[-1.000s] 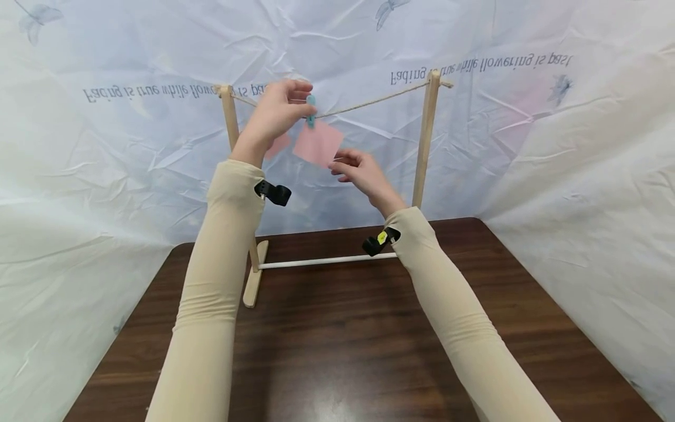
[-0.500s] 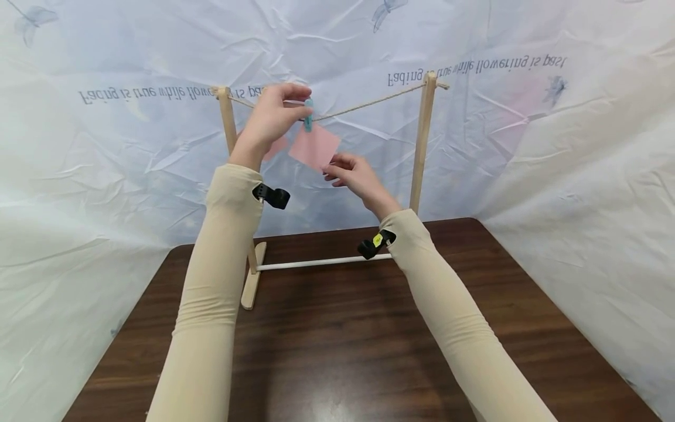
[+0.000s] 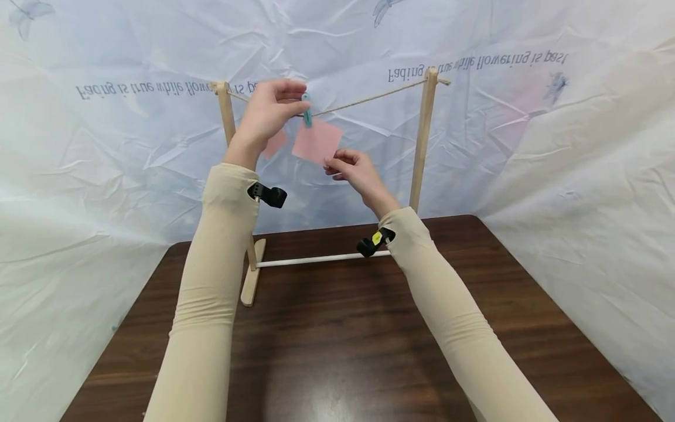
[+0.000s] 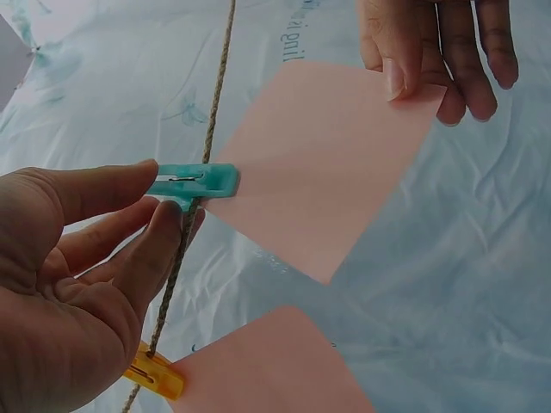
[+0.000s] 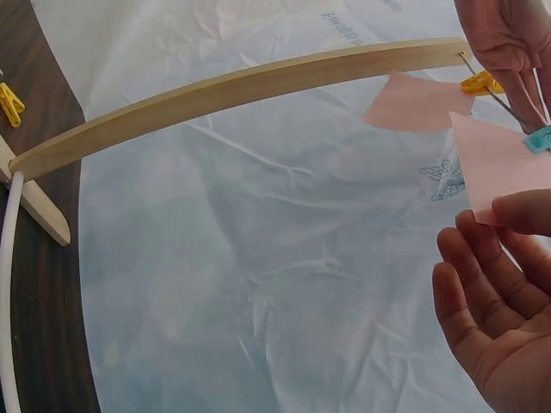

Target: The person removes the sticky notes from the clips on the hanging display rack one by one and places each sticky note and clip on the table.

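Note:
My left hand (image 3: 268,114) pinches the handle end of a teal clothespin (image 4: 207,181) between thumb and fingers. The clothespin sits across the twine (image 3: 369,101), and its tip overlaps one corner of a pink square of paper (image 3: 317,142). The opposite corner of that paper is pinched by my right hand (image 3: 361,174), thumb in front and fingers behind. Beside it, a second pink paper (image 4: 267,366) hangs from the same twine by a yellow clothespin (image 4: 157,372); in the head view my left hand and wrist partly cover that paper.
Two wooden posts (image 3: 423,140) hold the twine, joined low down by a white rod (image 3: 321,259). The left post stands on a wooden foot (image 3: 253,287) on the dark wooden table (image 3: 337,340). Another yellow clothespin (image 5: 10,105) lies on the table. A printed cloth (image 3: 174,146) hangs behind.
Both hands keep their grips on the clothespin and paper. My right hand has shifted slightly left along the paper's lower corner, and its fingertips now overlap the paper more.

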Motion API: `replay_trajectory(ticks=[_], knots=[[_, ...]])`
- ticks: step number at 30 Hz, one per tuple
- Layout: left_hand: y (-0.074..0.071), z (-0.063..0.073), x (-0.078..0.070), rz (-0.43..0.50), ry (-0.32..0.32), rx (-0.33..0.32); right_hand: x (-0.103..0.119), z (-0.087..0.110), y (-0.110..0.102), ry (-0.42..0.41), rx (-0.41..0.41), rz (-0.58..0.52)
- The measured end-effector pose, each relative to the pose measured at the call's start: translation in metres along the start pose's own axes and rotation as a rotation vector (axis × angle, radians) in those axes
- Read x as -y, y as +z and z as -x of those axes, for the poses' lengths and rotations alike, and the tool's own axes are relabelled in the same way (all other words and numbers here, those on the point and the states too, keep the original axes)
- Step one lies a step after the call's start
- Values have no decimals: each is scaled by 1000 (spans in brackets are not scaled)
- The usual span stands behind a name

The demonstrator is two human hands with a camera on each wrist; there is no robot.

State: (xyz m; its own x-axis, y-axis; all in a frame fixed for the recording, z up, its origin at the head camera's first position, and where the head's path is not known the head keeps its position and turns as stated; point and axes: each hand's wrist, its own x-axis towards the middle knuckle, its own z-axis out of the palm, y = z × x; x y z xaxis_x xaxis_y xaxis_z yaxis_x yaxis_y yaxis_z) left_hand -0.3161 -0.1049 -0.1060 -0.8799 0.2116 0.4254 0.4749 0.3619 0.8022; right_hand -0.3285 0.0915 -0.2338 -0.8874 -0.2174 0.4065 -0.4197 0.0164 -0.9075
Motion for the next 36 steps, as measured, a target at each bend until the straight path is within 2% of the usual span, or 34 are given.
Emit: replay_trajectory(ticks=[11, 18, 22, 25, 29, 32, 36], knots=[[6, 2, 6, 75, 64, -110, 2, 5, 1, -24, -23, -7], [10, 2, 5, 163, 167, -188, 1, 7, 0, -34, -34, -16], [10, 2, 2, 205, 188, -235, 1, 9, -2, -18, -42, -17], [10, 2, -2, 277, 212, -280, -1, 11, -4, -10, -49, -18], [8, 2, -10, 388, 293, -360, -5, 12, -9, -11, -57, -14], [5, 8, -19, 427, 296, -408, -8, 14, -13, -13, -56, -13], [-2, 13, -22, 490, 315, -459, -10, 17, -18, -13, -56, -7]])
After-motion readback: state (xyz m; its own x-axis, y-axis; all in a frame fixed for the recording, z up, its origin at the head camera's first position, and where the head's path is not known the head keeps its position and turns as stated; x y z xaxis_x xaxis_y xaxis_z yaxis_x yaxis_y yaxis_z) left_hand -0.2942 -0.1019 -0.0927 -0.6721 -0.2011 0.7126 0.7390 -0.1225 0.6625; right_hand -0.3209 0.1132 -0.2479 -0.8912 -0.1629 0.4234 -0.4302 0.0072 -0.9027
